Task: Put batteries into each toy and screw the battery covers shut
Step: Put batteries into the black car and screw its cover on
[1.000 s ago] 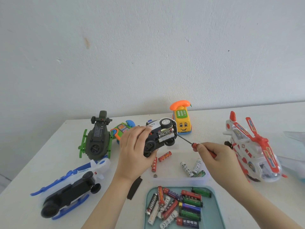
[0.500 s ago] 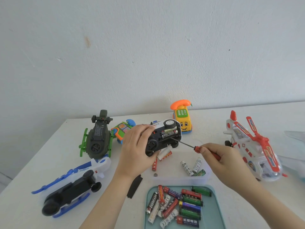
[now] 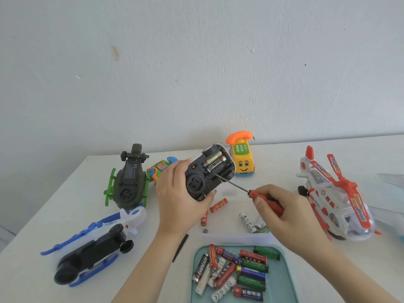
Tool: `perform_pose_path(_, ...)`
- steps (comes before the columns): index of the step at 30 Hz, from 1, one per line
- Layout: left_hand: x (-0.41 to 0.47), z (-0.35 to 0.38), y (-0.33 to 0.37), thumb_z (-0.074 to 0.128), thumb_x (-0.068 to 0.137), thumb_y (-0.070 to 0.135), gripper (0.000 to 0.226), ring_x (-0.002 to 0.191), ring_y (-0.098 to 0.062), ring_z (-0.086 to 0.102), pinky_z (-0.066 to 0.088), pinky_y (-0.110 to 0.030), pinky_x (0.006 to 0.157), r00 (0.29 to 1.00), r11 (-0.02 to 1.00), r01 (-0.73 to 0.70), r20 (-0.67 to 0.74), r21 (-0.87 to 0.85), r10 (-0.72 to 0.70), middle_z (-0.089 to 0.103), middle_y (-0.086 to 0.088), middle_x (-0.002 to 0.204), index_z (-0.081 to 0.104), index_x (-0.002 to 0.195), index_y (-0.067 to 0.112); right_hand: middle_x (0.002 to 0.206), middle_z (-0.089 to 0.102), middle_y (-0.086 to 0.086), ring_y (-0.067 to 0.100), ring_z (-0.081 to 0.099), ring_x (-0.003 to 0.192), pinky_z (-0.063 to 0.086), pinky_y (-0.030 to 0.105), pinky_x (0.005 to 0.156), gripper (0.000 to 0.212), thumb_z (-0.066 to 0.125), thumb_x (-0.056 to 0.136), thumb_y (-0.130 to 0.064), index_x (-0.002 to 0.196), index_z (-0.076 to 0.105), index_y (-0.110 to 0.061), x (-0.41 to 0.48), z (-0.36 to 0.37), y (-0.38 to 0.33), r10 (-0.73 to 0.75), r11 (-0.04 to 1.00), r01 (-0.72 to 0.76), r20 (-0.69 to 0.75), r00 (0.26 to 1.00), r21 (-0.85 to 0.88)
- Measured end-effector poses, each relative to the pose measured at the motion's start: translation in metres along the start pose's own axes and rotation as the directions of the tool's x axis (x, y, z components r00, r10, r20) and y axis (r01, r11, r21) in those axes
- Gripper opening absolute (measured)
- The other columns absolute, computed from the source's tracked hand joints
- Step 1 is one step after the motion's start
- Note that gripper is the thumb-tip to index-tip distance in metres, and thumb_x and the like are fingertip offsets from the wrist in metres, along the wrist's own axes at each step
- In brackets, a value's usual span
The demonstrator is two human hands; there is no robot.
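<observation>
Toy car [image 3: 207, 173], turned underside up, is held clear of the table [image 3: 54, 215] on the far side of the teal tray [image 3: 278, 281]. It is gripped by the left hand [image 3: 181, 200], whose fingers are wrapped round its near end. The battery bay is uncovered, and two batteries [image 3: 215, 161] are seen lying in it side by side. A red-handled screwdriver [image 3: 231, 183] is gripped in the right hand [image 3: 288, 215], beyond the tray's right half; its tip is set against the car's underside just beside the bay.

The tray is filled with a loose heap of mixed cells [image 3: 240, 270]. A clear shallow box [image 3: 234, 236] is placed touching the tray's far edge, and a few more cells [image 3: 247, 221] are scattered in it. A black cover strip [image 3: 181, 248] is laid just left of the tray.

Further left of the tray a blue-and-white helicopter [image 3: 91, 243] is laid belly up, with a green helicopter [image 3: 129, 180] beyond it, also belly up. A yellow telephone car [image 3: 241, 158] is stood well beyond the tray, and a red-and-white helicopter [image 3: 334, 197] is set to the tray's far right.
</observation>
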State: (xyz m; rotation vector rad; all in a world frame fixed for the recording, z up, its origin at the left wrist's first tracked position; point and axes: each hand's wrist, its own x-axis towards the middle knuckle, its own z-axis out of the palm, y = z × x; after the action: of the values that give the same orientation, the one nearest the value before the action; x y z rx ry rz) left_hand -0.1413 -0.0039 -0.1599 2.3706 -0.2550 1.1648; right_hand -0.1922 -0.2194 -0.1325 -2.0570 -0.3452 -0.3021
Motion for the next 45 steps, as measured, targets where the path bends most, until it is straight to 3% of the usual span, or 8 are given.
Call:
perform_pose_path(10,0.002,0.0,0.007,0.071,0.06,0.049,0.071,0.106,-0.022,0.053,0.04,-0.034,0.091,0.997,0.997,0.07,-0.019,-0.015,-0.071,0.062,-0.007,0.113,0.055,0.117,0.009,0.064,0.058,-0.032,-0.001,0.055,0.057,0.035,0.008,0.05,0.02,0.057,0.092,-0.014,0.089,0.06,-0.034,0.005,0.017,-0.008,-0.041,0.998,0.041,0.001,0.999,-0.04)
perform_pose_path(16,0.001,0.001,0.007,0.084,0.055,0.036,0.074,0.104,-0.022,0.051,0.033,-0.027,0.091,0.996,0.996,0.084,-0.031,0.035,-0.083,0.062,-0.009,0.111,0.058,0.117,0.006,0.057,0.053,-0.018,-0.002,0.054,0.063,0.036,0.006,0.054,0.012,0.058,0.091,-0.014,0.091,0.065,-0.025,0.004,0.026,-0.011,-0.083,0.99,0.078,-0.038,0.996,-0.115)
perform_pose_path(20,-0.002,0.003,0.01,0.09,0.051,0.03,0.076,0.104,-0.024,0.05,0.037,-0.035,0.088,0.999,0.991,0.038,-0.022,0.127,-0.036,0.062,-0.011,0.11,0.059,0.116,0.004,0.065,0.056,-0.014,0.001,0.055,0.07,0.039,0.01,0.058,0.012,0.054,0.094,-0.021,0.095,0.065,-0.016,0.003,0.036,-0.013,-0.092,0.982,0.08,-0.061,0.994,-0.173)
perform_pose_path(25,-0.004,0.005,0.016,0.091,0.047,0.024,0.079,0.105,-0.023,0.047,0.034,-0.034,0.089,0.999,0.98,-0.034,-0.032,0.195,0.041,0.062,-0.012,0.106,0.055,0.116,0.007,0.082,0.063,0.0,0.017,0.058,0.073,0.046,0.033,0.065,0.025,0.041,0.098,-0.033,0.101,0.057,-0.015,0.002,0.043,-0.024,-0.056,0.957,0.048,-0.021,0.998,-0.287)
perform_pose_path(29,-0.005,0.006,0.017,0.09,0.048,0.027,0.075,0.102,-0.024,0.05,0.039,-0.038,0.086,0.998,0.979,0.061,-0.043,0.195,-0.053,0.062,-0.01,0.106,0.06,0.114,0.006,0.1,0.058,-0.003,0.018,0.062,0.082,0.046,0.027,0.064,0.03,0.027,0.101,-0.038,0.113,0.046,-0.019,0.0,0.053,-0.028,-0.016,0.886,0.018,0.009,1.0,-0.463)
perform_pose_path(34,-0.001,0.006,0.02,0.086,0.05,0.031,0.075,0.101,-0.029,0.055,0.043,-0.04,0.083,0.984,0.975,0.178,-0.045,0.133,-0.174,0.061,-0.009,0.107,0.059,0.115,0.007,0.069,0.054,-0.005,0.013,0.038,0.043,0.019,0.018,0.034,0.019,0.048,0.094,-0.029,0.096,0.057,-0.012,-0.007,0.061,-0.025,-0.077,0.892,0.051,-0.04,0.996,-0.449)
perform_pose_path(38,0.001,0.006,0.016,0.085,0.052,0.032,0.075,0.104,-0.025,0.05,0.039,-0.037,0.084,0.983,0.978,0.181,-0.043,0.102,-0.178,0.06,-0.008,0.109,0.057,0.117,0.007,0.073,0.042,-0.019,0.008,0.044,0.055,0.035,0.021,0.049,0.018,0.04,0.098,-0.032,0.11,0.049,-0.022,-0.009,0.054,-0.016,-0.034,0.961,0.034,0.004,0.999,-0.274)
perform_pose_path(45,-0.002,0.001,0.0,0.09,0.053,0.031,0.078,0.106,-0.025,0.05,0.038,-0.036,0.09,0.999,0.998,0.037,-0.018,0.047,-0.037,0.06,-0.011,0.112,0.056,0.118,0.007,0.053,0.049,-0.019,-0.005,0.054,0.059,0.037,0.01,0.051,0.01,0.053,0.093,-0.019,0.092,0.059,-0.026,0.007,0.021,-0.006,-0.069,0.977,0.038,-0.143,0.987,-0.21)
